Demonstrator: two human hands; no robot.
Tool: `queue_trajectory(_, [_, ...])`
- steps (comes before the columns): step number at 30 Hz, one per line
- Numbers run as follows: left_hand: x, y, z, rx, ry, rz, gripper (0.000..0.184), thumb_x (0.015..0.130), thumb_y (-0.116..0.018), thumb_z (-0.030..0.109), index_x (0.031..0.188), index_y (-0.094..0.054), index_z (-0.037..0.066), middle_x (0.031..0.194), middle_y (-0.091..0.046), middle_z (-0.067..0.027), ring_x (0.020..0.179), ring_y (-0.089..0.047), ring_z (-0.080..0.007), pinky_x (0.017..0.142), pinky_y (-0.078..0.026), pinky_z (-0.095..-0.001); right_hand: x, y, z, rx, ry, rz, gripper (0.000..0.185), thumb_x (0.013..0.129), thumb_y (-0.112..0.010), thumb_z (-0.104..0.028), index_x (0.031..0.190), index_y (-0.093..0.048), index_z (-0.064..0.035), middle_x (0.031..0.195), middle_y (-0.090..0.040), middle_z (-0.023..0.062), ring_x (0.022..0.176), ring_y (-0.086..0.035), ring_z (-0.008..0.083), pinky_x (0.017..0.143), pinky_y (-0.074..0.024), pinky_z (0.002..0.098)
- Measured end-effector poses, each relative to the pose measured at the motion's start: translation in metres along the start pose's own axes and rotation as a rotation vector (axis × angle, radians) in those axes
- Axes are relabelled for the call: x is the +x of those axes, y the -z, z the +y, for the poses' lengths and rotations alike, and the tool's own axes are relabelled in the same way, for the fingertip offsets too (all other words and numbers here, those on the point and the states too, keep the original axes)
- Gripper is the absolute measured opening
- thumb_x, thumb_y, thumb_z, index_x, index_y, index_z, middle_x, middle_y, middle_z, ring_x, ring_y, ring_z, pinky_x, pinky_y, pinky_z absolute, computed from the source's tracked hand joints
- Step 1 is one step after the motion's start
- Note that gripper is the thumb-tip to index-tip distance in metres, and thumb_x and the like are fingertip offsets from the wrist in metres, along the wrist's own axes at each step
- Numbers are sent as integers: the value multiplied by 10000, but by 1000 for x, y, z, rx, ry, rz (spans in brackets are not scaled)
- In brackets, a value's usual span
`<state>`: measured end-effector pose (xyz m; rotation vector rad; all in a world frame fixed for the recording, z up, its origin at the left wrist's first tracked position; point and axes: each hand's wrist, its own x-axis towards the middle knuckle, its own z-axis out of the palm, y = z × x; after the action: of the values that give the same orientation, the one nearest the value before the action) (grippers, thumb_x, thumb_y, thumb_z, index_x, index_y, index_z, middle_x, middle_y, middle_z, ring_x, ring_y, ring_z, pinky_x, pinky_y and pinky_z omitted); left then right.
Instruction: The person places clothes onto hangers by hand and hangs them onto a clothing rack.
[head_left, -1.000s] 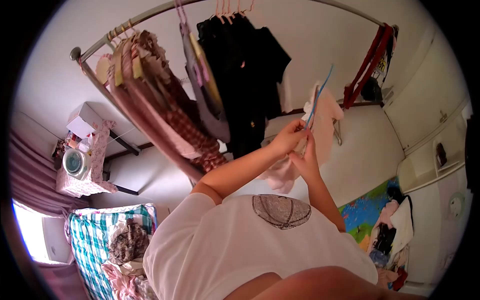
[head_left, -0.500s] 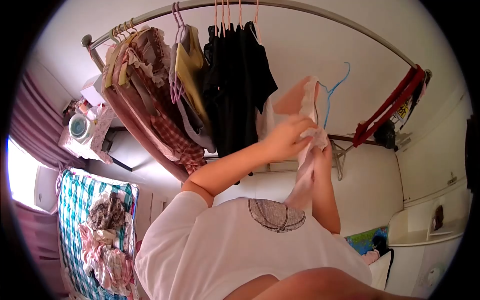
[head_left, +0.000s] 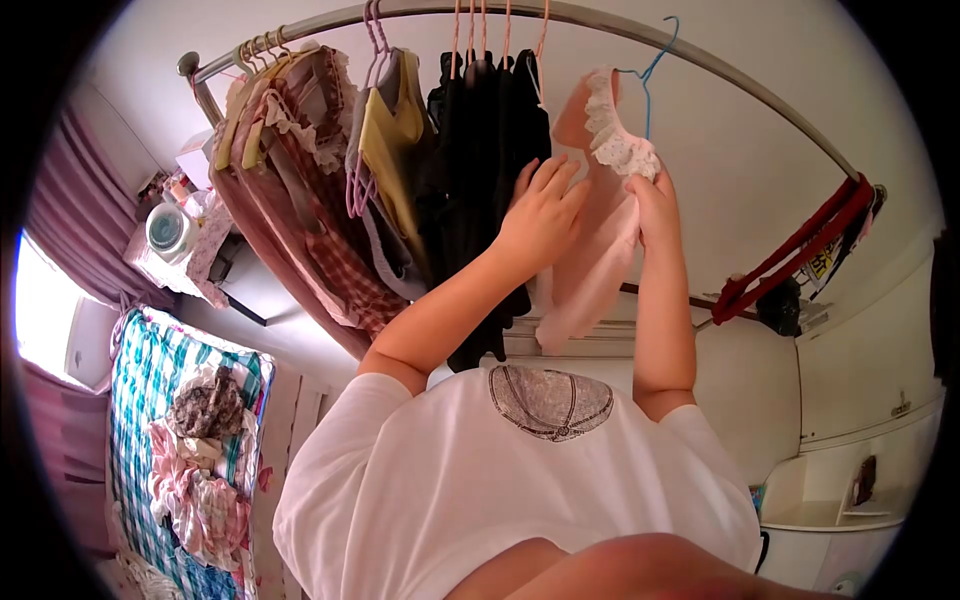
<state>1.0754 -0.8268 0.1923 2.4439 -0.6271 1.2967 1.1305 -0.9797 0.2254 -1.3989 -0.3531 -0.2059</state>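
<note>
A pale pink garment point(head_left: 590, 245) with a white ruffled lace neckline point(head_left: 612, 135) is on a blue hanger point(head_left: 648, 85), whose hook reaches up to the metal rail. My right hand point(head_left: 655, 208) is closed on the garment's edge just below the lace. My left hand point(head_left: 545, 212) is raised with its fingers apart, between the garment and a group of black clothes point(head_left: 470, 190). Its fingertips lie over the garment's left edge; whether they touch it I cannot tell.
Yellow and grey tops point(head_left: 390, 135) and checked pink clothes point(head_left: 320, 230) hang on the rail point(head_left: 590, 17) to the left. A dark red strap-like cloth point(head_left: 790, 255) hangs at its right end. Crumpled clothes point(head_left: 205, 480) lie on a checked bed point(head_left: 140, 400).
The pink garment and blue hanger have risen to the rail. My left hand has let go of the lace and moved left and up; my right hand has also risen.
</note>
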Motion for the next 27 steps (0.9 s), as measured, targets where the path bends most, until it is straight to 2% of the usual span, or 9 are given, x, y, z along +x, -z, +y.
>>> queue_trajectory(5, [-2, -2, -9, -79, 26, 2, 293, 731, -556, 82, 1022, -525, 55, 1119, -484, -95, 1114, -411, -271, 947, -301, -424, 27, -17, 22, 20, -45, -65, 424, 694, -422, -18, 1110, -502, -1, 780, -464, -18, 657, -388, 62, 603, -344, 199])
queue_trajectory(11, [-3, 6, -21, -131, 18, -24, 305, 725, -564, 80, 1024, -521, 41, 1119, -482, -107, 1106, -414, -287, 940, -312, -429, 34, -28, 30, -33, -48, -77, 404, 713, -426, -31, 1110, -495, 9, 785, -466, -13, 654, -396, 65, 603, -355, 207])
queue_trajectory(17, [-4, 13, -25, -185, -50, -22, 328, 723, -575, 86, 1042, -517, 37, 1152, -466, -123, 1121, -400, -306, 952, -312, -426, 28, -33, 38, -167, -4, -101, 422, 731, -424, -53, 1144, -474, 21, 988, -535, 67, 869, -494, 147, 786, -392, 264])
queue_trajectory(20, [-7, 13, -25, -186, -62, -24, 335, 723, -577, 92, 1049, -517, 41, 1161, -461, -125, 1132, -393, -309, 959, -306, -427, 23, -39, 36, -150, -55, -94, 484, 742, -430, -71, 1219, -410, 14, 1132, -494, 111, 1026, -466, 191, 883, -355, 283])
queue_trajectory(23, [-8, 14, -24, -173, -46, -35, 337, 724, -577, 96, 1051, -518, 42, 1184, -442, -131, 1150, -377, -315, 963, -300, -432, 16, -42, 39, -111, 53, -105, 563, 755, -440, -87, 1293, -304, 8, 1231, -421, 136, 1119, -419, 215, 929, -325, 292])
queue_trajectory(27, [-17, 14, -15, -126, -10, -46, 331, 718, -577, 103, 1039, -526, 37, 1266, -377, -147, 1193, -337, -322, 970, -290, -445, 3, -38, 42, -151, 82, -106, 600, 774, -433, -82, 1327, -219, 10, 1316, -330, 159, 1212, -335, 246, 975, -283, 303])
